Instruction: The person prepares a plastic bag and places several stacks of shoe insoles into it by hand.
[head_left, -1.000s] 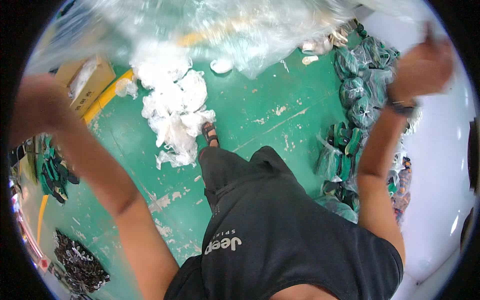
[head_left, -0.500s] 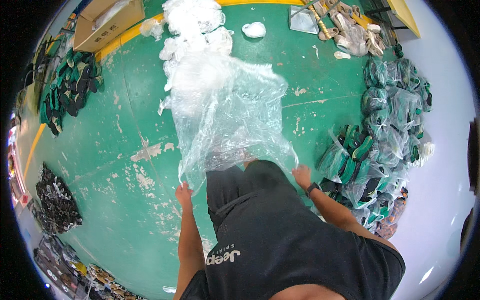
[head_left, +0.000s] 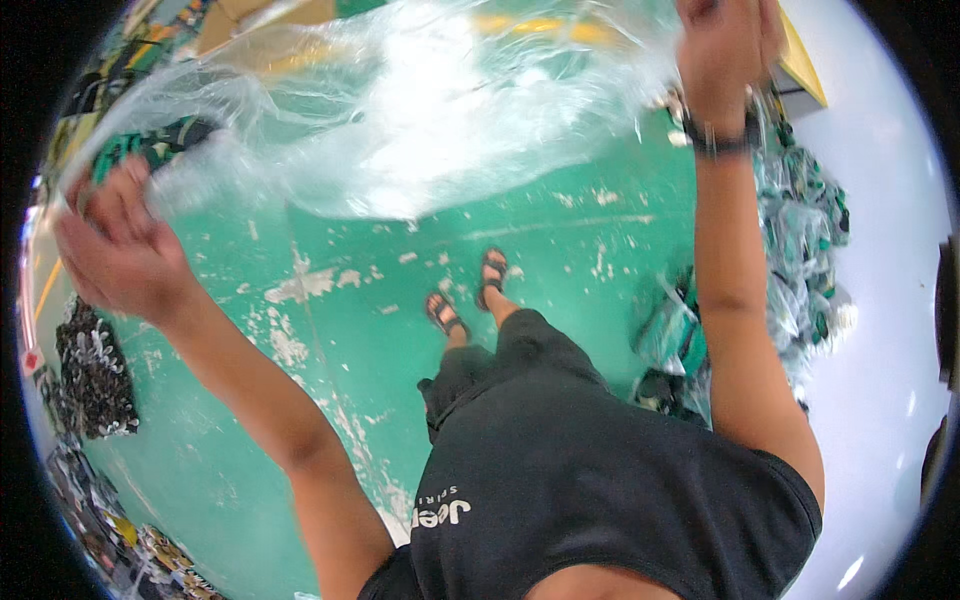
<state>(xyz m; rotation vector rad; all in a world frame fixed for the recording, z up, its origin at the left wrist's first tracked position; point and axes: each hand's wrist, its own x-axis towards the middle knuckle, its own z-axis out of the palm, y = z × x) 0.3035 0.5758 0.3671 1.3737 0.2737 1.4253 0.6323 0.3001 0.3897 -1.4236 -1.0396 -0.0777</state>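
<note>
Head view: both hands, left hand [head_left: 115, 245] and right hand [head_left: 725, 50], grip a clear plastic bag [head_left: 400, 110] overhead.

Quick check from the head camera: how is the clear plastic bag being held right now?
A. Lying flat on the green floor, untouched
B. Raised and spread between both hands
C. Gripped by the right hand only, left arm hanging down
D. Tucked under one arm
B: the left hand grips one edge and the right hand the other, with the clear plastic bag stretched between them, raised above the green floor.
</note>
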